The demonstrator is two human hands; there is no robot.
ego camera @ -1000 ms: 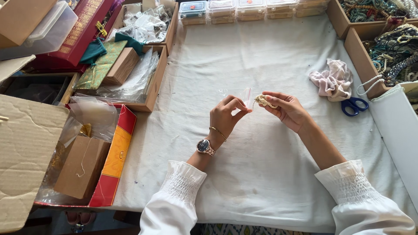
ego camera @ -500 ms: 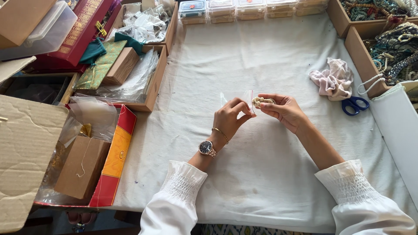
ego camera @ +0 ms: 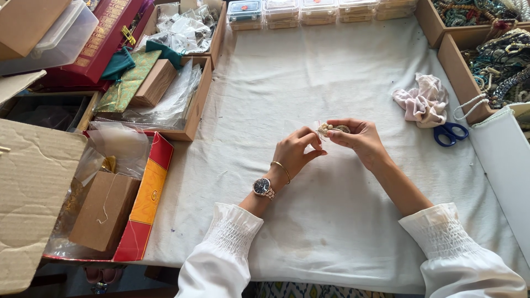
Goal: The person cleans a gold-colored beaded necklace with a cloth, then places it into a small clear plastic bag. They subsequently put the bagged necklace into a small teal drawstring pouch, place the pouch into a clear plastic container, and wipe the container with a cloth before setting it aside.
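Landmark: white cloth [ego camera: 331, 221] covering the table. Nearest the wearer, two white gathered sleeves enter over its near edge. Left wrist carries a wristwatch [ego camera: 261, 187] and a thin bangle. Toward the cloth's middle, left hand [ego camera: 295, 154] has thumb and forefinger pressed on the edge of a small clear bag [ego camera: 302, 126]. Right hand [ego camera: 359, 139], just right of it, pinches a small beaded piece [ego camera: 330, 129] at its fingertips, at the bag's mouth; whether any of it is inside cannot be told. Toward the right edge of the cloth lie blue-handled scissors [ego camera: 450, 134], touching a crumpled pink rag [ego camera: 422, 101]. Along the far edge sits a row of clear lidded boxes [ego camera: 309, 11].
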